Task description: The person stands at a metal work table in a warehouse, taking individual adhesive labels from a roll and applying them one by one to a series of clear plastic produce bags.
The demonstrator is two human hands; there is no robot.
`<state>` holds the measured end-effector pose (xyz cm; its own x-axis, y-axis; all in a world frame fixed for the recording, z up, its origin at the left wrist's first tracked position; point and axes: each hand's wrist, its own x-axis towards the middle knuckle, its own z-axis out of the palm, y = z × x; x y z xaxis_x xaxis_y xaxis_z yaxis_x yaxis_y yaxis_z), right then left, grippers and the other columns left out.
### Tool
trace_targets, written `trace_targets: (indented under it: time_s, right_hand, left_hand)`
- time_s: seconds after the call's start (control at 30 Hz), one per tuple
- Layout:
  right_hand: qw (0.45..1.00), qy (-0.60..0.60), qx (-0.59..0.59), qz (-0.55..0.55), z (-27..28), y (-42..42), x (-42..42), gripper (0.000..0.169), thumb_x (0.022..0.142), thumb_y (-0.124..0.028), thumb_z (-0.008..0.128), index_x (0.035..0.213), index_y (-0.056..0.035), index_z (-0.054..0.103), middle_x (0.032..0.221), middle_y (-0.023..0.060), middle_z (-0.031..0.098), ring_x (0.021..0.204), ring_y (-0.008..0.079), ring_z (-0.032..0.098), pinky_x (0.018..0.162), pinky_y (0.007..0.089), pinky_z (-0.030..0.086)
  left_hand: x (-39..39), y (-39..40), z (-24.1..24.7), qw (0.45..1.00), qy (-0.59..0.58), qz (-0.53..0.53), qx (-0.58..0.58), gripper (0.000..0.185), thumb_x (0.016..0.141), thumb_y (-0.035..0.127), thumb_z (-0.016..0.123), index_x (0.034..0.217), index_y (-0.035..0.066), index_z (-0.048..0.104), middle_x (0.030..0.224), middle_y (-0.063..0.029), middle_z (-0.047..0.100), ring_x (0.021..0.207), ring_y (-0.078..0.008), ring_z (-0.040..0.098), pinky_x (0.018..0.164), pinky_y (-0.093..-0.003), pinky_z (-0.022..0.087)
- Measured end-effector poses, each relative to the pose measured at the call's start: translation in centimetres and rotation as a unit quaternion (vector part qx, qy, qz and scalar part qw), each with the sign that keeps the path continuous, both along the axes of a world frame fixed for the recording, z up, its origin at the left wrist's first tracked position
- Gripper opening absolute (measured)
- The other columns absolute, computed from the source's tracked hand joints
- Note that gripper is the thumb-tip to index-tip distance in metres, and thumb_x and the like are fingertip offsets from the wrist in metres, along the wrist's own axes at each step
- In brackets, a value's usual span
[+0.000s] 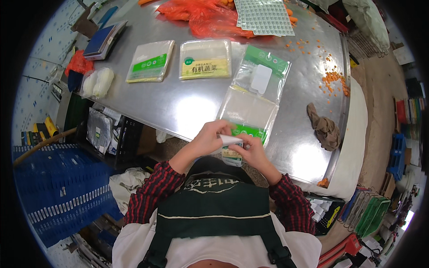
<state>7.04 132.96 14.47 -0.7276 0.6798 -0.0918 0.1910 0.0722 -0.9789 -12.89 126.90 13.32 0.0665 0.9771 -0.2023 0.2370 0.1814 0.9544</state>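
My left hand (211,134) and my right hand (254,152) meet at the table's near edge, in front of my apron. Between them is a printed adhesive label (232,156), its white back turned up at the top edge. The left fingers pinch the folded white part, while the right thumb and fingers hold the printed side. Just beyond lies a stack of clear plastic bags (249,109) with a green printed band, partly hidden by my fingers. Another clear bag (259,72) lies at its far end, bearing a blank white label patch (261,79).
Two more bag stacks (150,62) (205,60) lie on the steel table (161,100). Farther back are a red plastic bag (211,20) and label sheets (264,16). A scale (100,40) stands left. Orange bits (333,80) and a brown cloth (323,129) lie right.
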Motion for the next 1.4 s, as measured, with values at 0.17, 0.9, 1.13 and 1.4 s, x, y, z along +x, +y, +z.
trace_targets:
  time_s: [0.17, 0.9, 1.13, 1.4]
  right_hand:
    - [0.975, -0.034, 0.22, 0.003, -0.4, 3.0, 0.8, 0.012, 0.082, -0.01, 0.076, 0.091, -0.0032, 0.073, 0.078, 0.0063, 0.069, 0.068, 0.0099, 0.058, 0.062, 0.0242, 0.047]
    - [0.947, -0.186, 0.261, 0.008, -8.2, 11.8, 6.7, 0.018, 0.075, -0.018, 0.076, 0.083, -0.0072, 0.063, 0.092, 0.0042, 0.061, 0.08, 0.0273, 0.063, 0.071, 0.0391, 0.05]
    - [0.983, 0.012, 0.13, 0.126, -3.0, 3.1, 5.2, 0.019, 0.079, -0.008, 0.078, 0.094, -0.0029, 0.067, 0.088, 0.0033, 0.067, 0.078, 0.0116, 0.063, 0.068, 0.026, 0.05]
    - [0.989, 0.059, 0.105, 0.089, -8.3, -11.3, -6.0, 0.039, 0.083, -0.007, 0.073, 0.12, -0.0005, 0.061, 0.11, 0.0127, 0.065, 0.115, 0.0227, 0.059, 0.092, 0.0341, 0.051]
  left_hand:
    - [-0.1, -0.7, 0.0, 0.999, 0.029, 0.023, 0.013, 0.036, 0.087, 0.008, 0.068, 0.121, -0.001, 0.062, 0.097, -0.0078, 0.069, 0.084, -0.0108, 0.061, 0.074, -0.0274, 0.051]
    - [-8.8, -10.9, 8.6, 0.962, -0.017, 0.269, 0.034, 0.01, 0.079, -0.001, 0.062, 0.08, 0.007, 0.056, 0.075, 0.0055, 0.056, 0.069, -0.0018, 0.05, 0.06, -0.0177, 0.038]
    - [-12.5, -14.4, 14.5, 0.915, -0.042, 0.353, 0.191, 0.013, 0.088, 0.005, 0.064, 0.082, 0.007, 0.053, 0.075, 0.0052, 0.053, 0.065, -0.0012, 0.049, 0.058, -0.0164, 0.038]
    - [-18.8, -18.7, 23.9, 0.908, -0.149, 0.17, 0.354, 0.039, 0.087, 0.031, 0.075, 0.098, 0.015, 0.04, 0.082, 0.0046, 0.05, 0.07, -0.0065, 0.046, 0.068, -0.0228, 0.044]
